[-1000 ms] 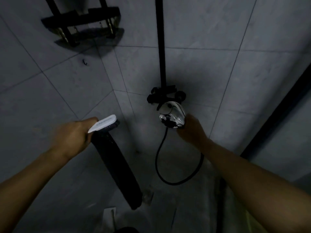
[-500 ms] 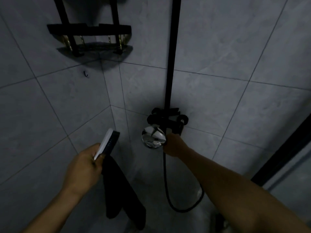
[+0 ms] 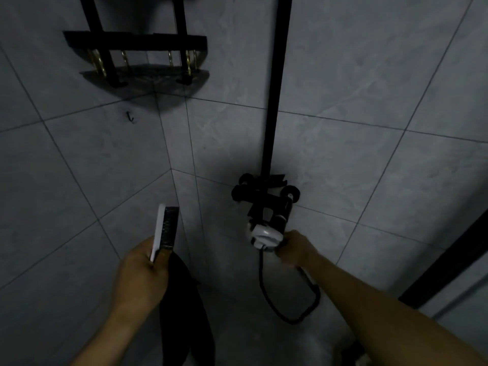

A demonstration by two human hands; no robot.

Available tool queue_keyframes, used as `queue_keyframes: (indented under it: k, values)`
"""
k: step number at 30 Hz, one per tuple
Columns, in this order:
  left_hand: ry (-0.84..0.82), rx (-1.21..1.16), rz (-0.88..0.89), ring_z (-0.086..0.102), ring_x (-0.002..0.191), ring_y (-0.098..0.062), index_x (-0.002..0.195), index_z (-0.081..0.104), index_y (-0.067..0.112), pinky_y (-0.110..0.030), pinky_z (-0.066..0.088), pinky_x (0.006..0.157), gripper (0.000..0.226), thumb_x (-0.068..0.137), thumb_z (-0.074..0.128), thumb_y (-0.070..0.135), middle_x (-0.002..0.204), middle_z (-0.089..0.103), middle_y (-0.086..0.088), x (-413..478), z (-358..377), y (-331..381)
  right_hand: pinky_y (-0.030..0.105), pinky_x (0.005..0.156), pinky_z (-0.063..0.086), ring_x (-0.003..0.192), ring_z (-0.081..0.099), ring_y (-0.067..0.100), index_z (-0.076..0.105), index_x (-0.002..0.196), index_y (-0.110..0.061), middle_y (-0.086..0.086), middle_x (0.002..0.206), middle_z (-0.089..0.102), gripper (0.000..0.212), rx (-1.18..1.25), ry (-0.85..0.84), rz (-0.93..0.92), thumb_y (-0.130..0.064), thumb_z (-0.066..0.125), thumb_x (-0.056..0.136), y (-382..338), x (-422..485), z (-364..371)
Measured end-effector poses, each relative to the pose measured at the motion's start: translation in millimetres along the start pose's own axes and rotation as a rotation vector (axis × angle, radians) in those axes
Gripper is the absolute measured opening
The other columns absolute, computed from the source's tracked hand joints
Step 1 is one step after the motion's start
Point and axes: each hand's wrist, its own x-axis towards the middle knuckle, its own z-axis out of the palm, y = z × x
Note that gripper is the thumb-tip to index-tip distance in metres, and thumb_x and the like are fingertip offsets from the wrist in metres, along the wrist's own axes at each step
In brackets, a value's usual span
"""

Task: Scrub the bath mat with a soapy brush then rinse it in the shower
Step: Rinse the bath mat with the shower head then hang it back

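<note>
My left hand (image 3: 144, 270) grips a white-backed brush (image 3: 164, 231) with dark bristles, held upright, together with a dark bath mat (image 3: 184, 313) that hangs limp below the fist. My right hand (image 3: 294, 250) holds the handle of a chrome hand shower (image 3: 264, 235), whose head sits right under the black mixer valve (image 3: 264, 194). A black hose (image 3: 287, 305) loops down from the shower handle.
A black riser pipe (image 3: 276, 88) runs up the grey tiled wall from the valve. A black corner shelf (image 3: 142, 62) hangs high in the corner. A small hook (image 3: 130, 117) sits on the left wall. A dark door frame (image 3: 449, 260) crosses at the right.
The view has tilted upward. My left hand turned the brush from flat to upright. My right hand brought the hand shower up close beneath the valve.
</note>
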Motion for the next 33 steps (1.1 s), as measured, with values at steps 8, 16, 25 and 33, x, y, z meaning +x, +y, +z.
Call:
queue_keyframes:
  k: [8, 16, 25, 33]
  values:
    - [-0.040, 0.016, -0.064, 0.057, 0.063, -0.015, 0.071, 0.056, 0.023, -0.024, 0.037, 0.053, 0.034, 0.101, 0.059, 0.006, 0.065, 0.060, 0.006, 2.2, 13.6, 5.7, 0.034, 0.062, 0.053, 0.054, 0.056, 0.024, 0.065, 0.064, -0.004, 0.017, 0.064, 0.061, 0.018, 0.340, -0.301, 0.131, -0.009, 0.072, 0.079, 10.8, -35.1, -138.6]
    - [-0.034, -0.022, -0.120, 0.049, 0.054, -0.017, 0.064, 0.053, 0.013, -0.014, 0.033, 0.040, 0.038, 0.101, 0.059, 0.005, 0.058, 0.054, -0.002, -2.4, 24.0, 15.0, 0.021, 0.041, 0.043, 0.038, 0.047, 0.016, 0.053, 0.065, -0.005, 0.007, 0.046, 0.049, 0.030, 0.669, 0.124, 0.101, 0.000, 0.064, 0.092, -33.0, -10.0, -196.1]
    - [-0.026, -0.090, -0.147, 0.052, 0.055, -0.020, 0.067, 0.059, 0.009, -0.014, 0.033, 0.040, 0.033, 0.100, 0.062, 0.008, 0.060, 0.059, -0.005, -4.7, 35.1, 13.6, 0.026, 0.052, 0.029, 0.049, 0.036, 0.003, 0.042, 0.056, -0.020, -0.006, 0.054, 0.042, 0.042, 0.559, 0.639, -0.498, -0.005, 0.072, 0.081, -125.1, 12.1, -198.5]
    - [-0.020, -0.212, -0.207, 0.064, 0.068, -0.035, 0.082, 0.065, -0.006, -0.032, 0.043, 0.060, 0.033, 0.099, 0.065, 0.022, 0.073, 0.067, -0.022, -2.7, 46.3, 11.2, 0.021, 0.048, 0.030, 0.054, 0.034, 0.008, 0.042, 0.070, -0.014, 0.001, 0.062, 0.037, 0.033, 0.830, 0.667, -0.505, 0.005, 0.063, 0.087, -158.1, 48.5, -177.9]
